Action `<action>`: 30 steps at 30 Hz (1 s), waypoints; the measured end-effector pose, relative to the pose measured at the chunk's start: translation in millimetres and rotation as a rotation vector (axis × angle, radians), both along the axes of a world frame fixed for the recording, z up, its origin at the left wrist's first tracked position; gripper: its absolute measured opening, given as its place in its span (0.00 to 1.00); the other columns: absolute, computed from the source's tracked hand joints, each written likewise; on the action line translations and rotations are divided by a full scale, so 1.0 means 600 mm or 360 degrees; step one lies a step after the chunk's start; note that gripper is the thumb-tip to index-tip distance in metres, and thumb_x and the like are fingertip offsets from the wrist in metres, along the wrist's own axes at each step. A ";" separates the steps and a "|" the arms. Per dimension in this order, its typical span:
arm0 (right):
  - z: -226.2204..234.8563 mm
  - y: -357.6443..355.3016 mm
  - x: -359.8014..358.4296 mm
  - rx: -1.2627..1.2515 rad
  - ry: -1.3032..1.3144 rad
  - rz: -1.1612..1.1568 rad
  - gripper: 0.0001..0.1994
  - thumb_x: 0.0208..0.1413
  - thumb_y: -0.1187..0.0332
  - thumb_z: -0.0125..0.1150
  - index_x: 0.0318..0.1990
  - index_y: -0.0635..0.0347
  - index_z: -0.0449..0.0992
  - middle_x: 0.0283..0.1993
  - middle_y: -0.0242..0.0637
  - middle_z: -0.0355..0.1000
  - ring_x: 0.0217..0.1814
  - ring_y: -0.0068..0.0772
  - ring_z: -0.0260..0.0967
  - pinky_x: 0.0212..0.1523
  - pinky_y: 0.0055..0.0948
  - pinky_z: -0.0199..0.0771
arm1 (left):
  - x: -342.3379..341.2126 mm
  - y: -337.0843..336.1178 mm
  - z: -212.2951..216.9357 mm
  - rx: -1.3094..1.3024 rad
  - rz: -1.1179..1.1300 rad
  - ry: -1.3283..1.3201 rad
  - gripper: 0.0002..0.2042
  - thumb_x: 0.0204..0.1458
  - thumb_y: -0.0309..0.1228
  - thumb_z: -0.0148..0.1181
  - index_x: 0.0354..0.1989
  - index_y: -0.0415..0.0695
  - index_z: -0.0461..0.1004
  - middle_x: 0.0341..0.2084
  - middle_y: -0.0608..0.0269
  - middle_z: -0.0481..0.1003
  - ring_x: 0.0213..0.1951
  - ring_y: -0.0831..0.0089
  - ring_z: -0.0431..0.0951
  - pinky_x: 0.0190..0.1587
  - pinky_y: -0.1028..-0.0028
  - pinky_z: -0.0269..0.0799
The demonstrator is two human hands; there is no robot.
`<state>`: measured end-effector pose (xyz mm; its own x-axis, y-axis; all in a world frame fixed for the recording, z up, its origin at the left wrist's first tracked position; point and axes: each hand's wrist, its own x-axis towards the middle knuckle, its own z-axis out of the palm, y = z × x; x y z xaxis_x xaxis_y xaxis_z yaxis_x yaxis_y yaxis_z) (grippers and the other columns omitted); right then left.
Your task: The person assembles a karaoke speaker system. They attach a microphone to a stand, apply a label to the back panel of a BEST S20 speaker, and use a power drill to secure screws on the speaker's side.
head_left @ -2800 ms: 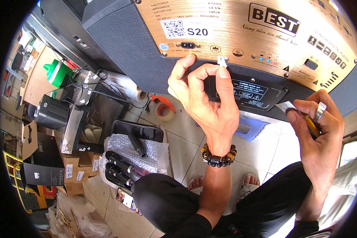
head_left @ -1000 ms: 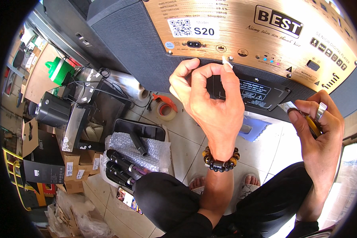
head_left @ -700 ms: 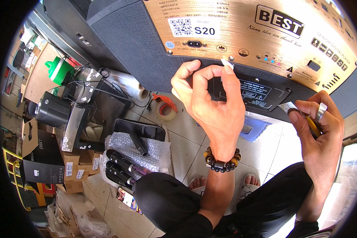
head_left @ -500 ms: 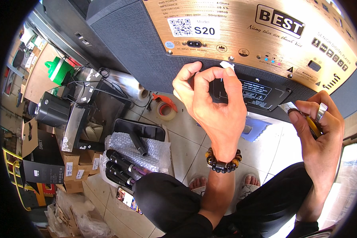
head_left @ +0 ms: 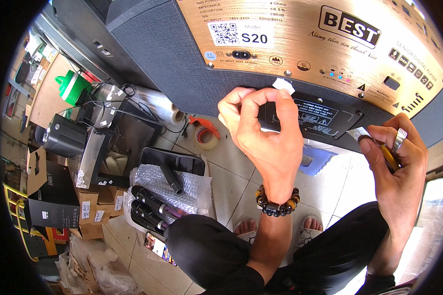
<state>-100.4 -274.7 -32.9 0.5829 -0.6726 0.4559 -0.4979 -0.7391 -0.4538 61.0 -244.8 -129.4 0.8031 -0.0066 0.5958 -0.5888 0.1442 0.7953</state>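
A large speaker [head_left: 147, 59] fills the top of the view, with a gold control panel [head_left: 285, 29] and a black cover plate [head_left: 330, 115] below it. My left hand [head_left: 270, 128], a bead bracelet at its wrist, pinches a small white sticker [head_left: 283, 85] between thumb and index finger, just under the gold panel's lower edge. At the right, my right hand [head_left: 403, 162] is closed around a yellow utility knife [head_left: 390, 158]. Its flat metal end points up and left, close to the plate's lower right corner. My palm covers part of its handle.
On the tiled floor at left lie a roll of tape [head_left: 205, 136] with an orange piece, several black microphones [head_left: 150, 199] by bubble wrap [head_left: 179, 199], and a phone [head_left: 157, 246]. Cardboard boxes [head_left: 96, 206] and a black box [head_left: 54, 196] stand further left. A blue plastic stool [head_left: 316, 160] is under the speaker.
My left hand has shifted slightly down, and more of the white sticker shows between its fingers. My right hand with the utility knife has hardly moved.
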 end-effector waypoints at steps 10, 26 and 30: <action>-0.005 -0.004 0.000 -0.0019 -0.0028 0.0013 0.04 0.54 0.76 0.67 0.34 0.67 0.78 0.33 0.34 0.65 0.26 0.21 0.66 0.23 0.18 0.65 | 0.013 0.009 0.035 -0.0054 -0.0151 0.0246 0.07 0.52 0.28 0.66 0.29 0.37 0.76 0.26 0.63 0.70 0.31 0.73 0.69 0.36 0.73 0.66; -0.001 -0.002 0.000 -0.0006 -0.0016 0.0024 0.05 0.54 0.76 0.67 0.34 0.68 0.78 0.33 0.34 0.65 0.25 0.20 0.65 0.21 0.18 0.63 | -0.001 0.008 0.021 -0.0243 -0.0507 0.0362 0.06 0.58 0.26 0.62 0.34 0.36 0.78 0.28 0.73 0.70 0.31 0.86 0.64 0.37 0.83 0.61; -0.001 -0.002 -0.001 -0.0015 -0.0012 0.0026 0.05 0.54 0.76 0.67 0.34 0.68 0.78 0.33 0.34 0.65 0.25 0.20 0.66 0.21 0.18 0.63 | -0.006 0.009 0.020 -0.0247 -0.0520 0.0322 0.05 0.58 0.26 0.61 0.34 0.37 0.78 0.28 0.73 0.69 0.31 0.86 0.64 0.37 0.83 0.61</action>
